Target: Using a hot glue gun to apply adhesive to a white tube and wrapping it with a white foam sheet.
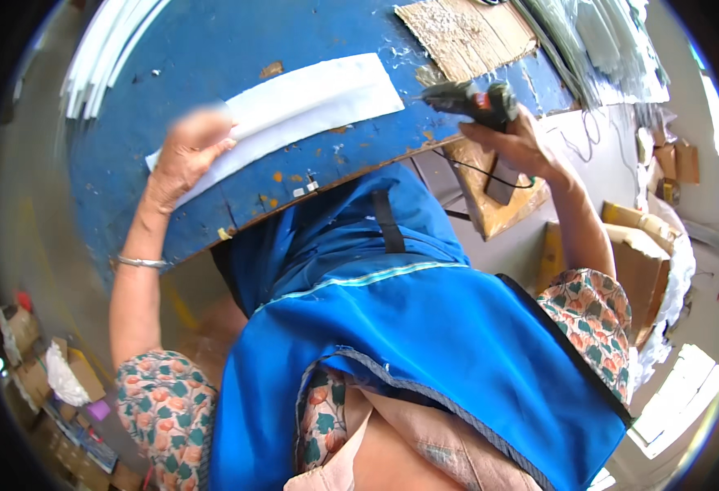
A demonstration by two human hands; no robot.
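Long white strip (294,110) lies flat; dark glue gun (470,102) points left.

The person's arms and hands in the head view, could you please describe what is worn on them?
Both arms have short floral sleeves, orange and teal on a pale ground. The left hand has a thin silver bangle at the wrist. The right hand is bare, with no glove or jewellery visible.
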